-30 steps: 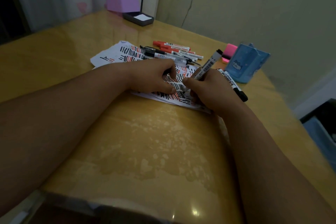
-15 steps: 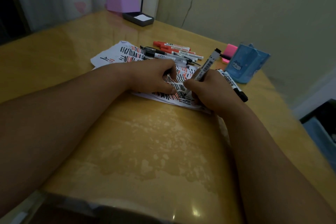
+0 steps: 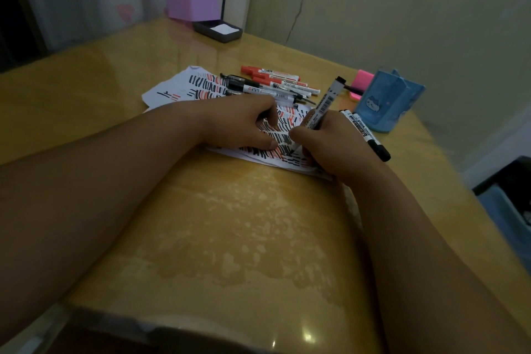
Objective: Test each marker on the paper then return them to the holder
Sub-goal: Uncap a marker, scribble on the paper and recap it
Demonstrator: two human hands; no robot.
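**Friend:** What have your fingers got?

**Me:** My right hand (image 3: 330, 141) is closed round a black marker (image 3: 324, 103), pinched low on the barrel. Its tip is down on the paper (image 3: 184, 86) among black and red strokes, and its far end tilts up and away from me. My left hand (image 3: 241, 123) rests on the sheet just beside it, fingers bent, thumb flat. I cannot tell whether a cap is tucked under them.

**Friend:** How does the marker handle?

**Me:** I'd judge it light, stiff, smooth plastic. A low pinch steers the tip best, and mid-barrel would do for carrying. The paper looks thin and would likely slide on this glossy table (image 3: 230, 224) unless pressed.

**Friend:** And round about?

**Me:** 2 more markers (image 3: 365, 132) lie just beside my right hand, between it and the blue holder (image 3: 385, 100), which stands near on the right. A pink block (image 3: 363, 80) sits behind the holder. Beyond my hands, red markers (image 3: 275, 73) and black pens (image 3: 258, 87) lie in a loose heap, partly on the sheet. Far off are a purple box (image 3: 192, 6) and a dark tray (image 3: 218, 30).

**Friend:** Anything in the way?

**Me:** Those 2 markers lie across the path to the holder, so I could knock them.
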